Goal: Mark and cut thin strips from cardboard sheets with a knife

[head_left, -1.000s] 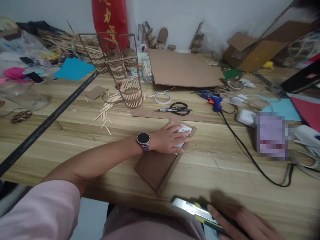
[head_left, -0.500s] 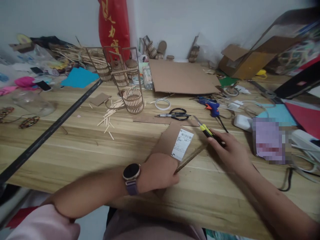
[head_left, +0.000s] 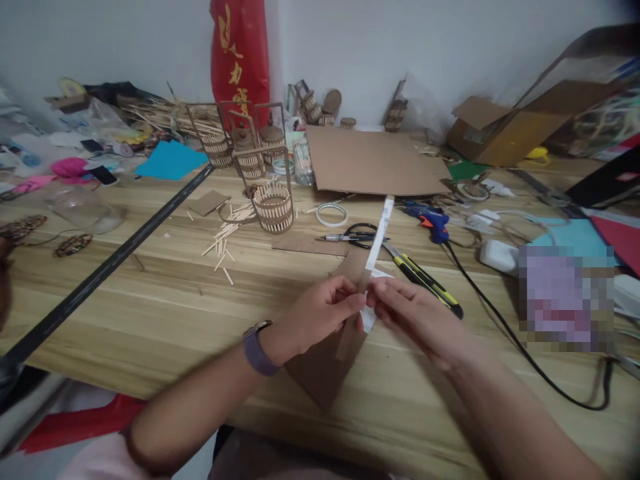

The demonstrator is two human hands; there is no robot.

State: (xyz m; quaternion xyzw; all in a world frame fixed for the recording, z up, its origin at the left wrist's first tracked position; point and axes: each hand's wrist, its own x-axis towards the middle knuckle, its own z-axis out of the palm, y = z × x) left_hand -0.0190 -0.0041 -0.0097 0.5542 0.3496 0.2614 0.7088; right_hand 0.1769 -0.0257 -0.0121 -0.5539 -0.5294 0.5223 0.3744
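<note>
Both hands meet over a piece of brown cardboard [head_left: 325,373] on the table. My left hand [head_left: 320,310] pinches a narrow cardboard strip [head_left: 379,243], which shows white label paper on its upper part. Just right of it, my right hand [head_left: 413,307] has its fingertips closed on the same strip. The strip stands tilted, its top pointing away from me. A yellow and black utility knife [head_left: 425,280] lies on the table beyond my right hand, blade toward a pair of black-handled scissors [head_left: 361,235]. A pen [head_left: 340,238] rests over the scissors.
Small slatted baskets [head_left: 273,207] with tall handles stand at back left, near scattered sticks [head_left: 225,233]. A large cardboard sheet [head_left: 375,160] lies behind. To the right are a blue glue gun [head_left: 435,227] and its black cable [head_left: 500,323]. A long black bar [head_left: 115,260] crosses the left side.
My right hand has let go of the utility knife, which now lies on the table, and has moved left to the strip. My left hand has lifted the strip off the cardboard.
</note>
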